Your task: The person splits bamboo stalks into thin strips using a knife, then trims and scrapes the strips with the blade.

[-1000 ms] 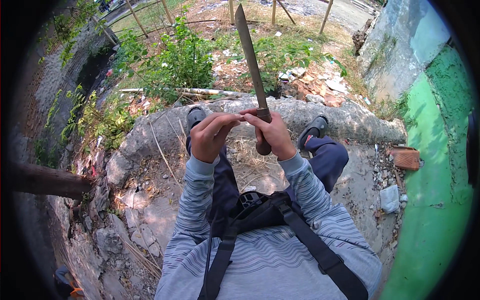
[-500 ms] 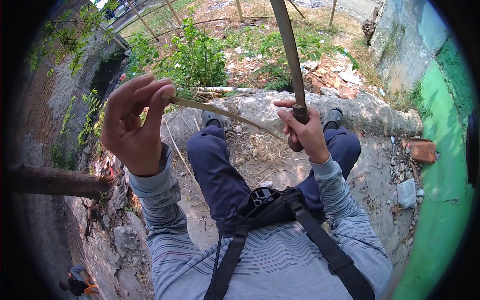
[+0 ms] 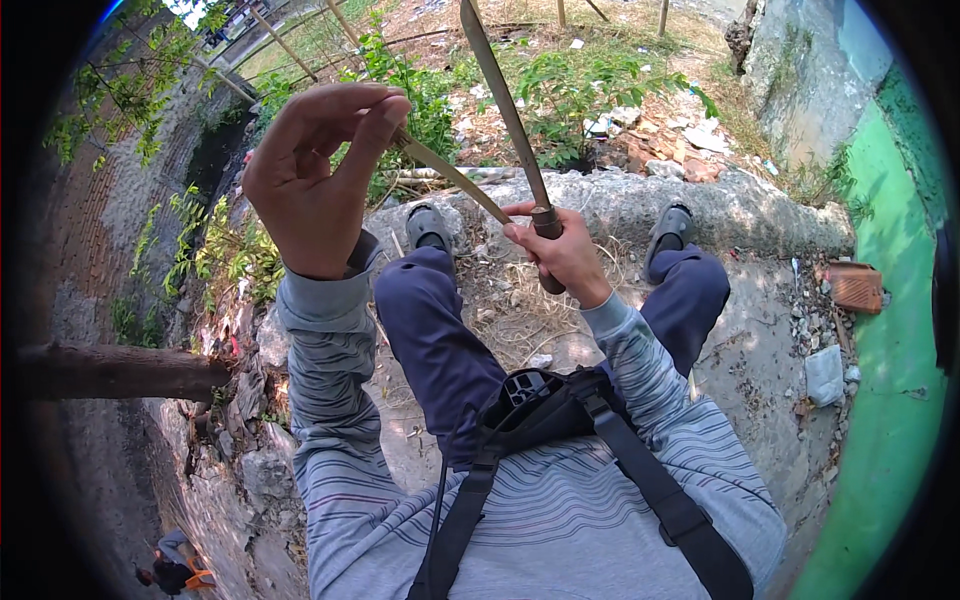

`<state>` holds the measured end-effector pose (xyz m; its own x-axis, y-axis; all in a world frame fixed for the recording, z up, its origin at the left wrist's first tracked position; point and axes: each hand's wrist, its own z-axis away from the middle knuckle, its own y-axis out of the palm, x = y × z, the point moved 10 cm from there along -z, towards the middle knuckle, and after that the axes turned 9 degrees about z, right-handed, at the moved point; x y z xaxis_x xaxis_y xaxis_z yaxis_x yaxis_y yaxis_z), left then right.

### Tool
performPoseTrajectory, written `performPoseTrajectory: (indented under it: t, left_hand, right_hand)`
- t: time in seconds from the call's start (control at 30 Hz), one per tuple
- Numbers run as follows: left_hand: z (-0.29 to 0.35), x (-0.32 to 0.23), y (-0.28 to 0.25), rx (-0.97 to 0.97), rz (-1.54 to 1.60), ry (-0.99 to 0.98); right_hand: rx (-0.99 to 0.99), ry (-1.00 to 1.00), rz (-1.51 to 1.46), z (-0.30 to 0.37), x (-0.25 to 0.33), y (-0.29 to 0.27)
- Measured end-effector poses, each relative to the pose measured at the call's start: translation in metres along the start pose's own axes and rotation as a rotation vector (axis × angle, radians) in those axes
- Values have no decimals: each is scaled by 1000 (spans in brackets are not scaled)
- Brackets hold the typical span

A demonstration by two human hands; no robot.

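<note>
My right hand (image 3: 560, 255) grips the wooden handle of a long-bladed knife (image 3: 500, 95), blade pointing up and away over my knees. My left hand (image 3: 315, 175) is raised near my face and pinches one end of a thin pale bamboo strip (image 3: 455, 180). The strip runs down to the right and meets the blade just above the handle. I sit with knees apart on a concrete ledge (image 3: 610, 200), feet in grey sandals (image 3: 430, 228) at its edge.
Dry shavings (image 3: 520, 310) lie between my legs. A green wall (image 3: 890, 350) runs along the right, with a brick-red block (image 3: 858, 287) and rubble beside it. A log (image 3: 110, 370) sticks in from the left above a stone drop. Weeds grow beyond the ledge.
My left hand rose from beside the right hand up and to the left, drawing the thin strip away from the blade. The knife has tilted a little and stayed in my right hand.
</note>
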<state>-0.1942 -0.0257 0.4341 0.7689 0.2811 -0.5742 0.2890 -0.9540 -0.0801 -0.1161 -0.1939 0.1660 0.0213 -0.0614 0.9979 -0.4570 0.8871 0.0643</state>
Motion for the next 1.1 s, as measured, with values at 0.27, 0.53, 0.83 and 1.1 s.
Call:
performPoseTrajectory:
  t: [0.27, 0.53, 0.83, 1.1]
  left_hand:
    - [7, 27, 20, 81, 148, -14]
    - [73, 132, 79, 312, 398, -437]
    - [79, 176, 59, 65, 397, -390]
    - [96, 219, 38, -200, 628, -360]
  right_hand:
    - [-68, -42, -48, -19, -16, -20]
    - [-75, 9, -73, -22, -14, -31]
    - [-151, 113, -27, 17, -84, -56]
    - [-81, 173, 116, 44, -163, -37]
